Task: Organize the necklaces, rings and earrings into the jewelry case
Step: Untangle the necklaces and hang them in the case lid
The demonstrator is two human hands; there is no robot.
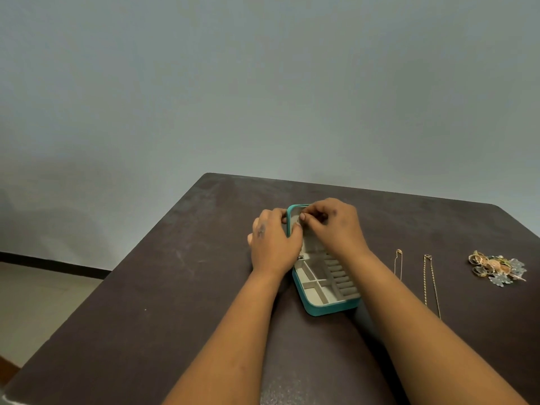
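My left hand (273, 244) grips the case lid (294, 219); my right hand (336, 226) pinches inside it. The necklaces (429, 283) lie lengthwise, nearer my right.

A plain room: bare grey wall (263, 83), dark table (163, 287), tiled floor (35, 302).

- Soft, even, rather dim indoor light; no hard glare anywhere.
- The pale grey-blue wall (263, 83) darkens toward the lower left, where a broad faint shadow lies.
- The dark brown matte counter (175, 287) shows a dull sheen with pale smudges.
- Wide-angle distortion tilts and bends the counter's edges.
- The small heap of gold rings and earrings (496, 267) at right looks soft, its details unclear.
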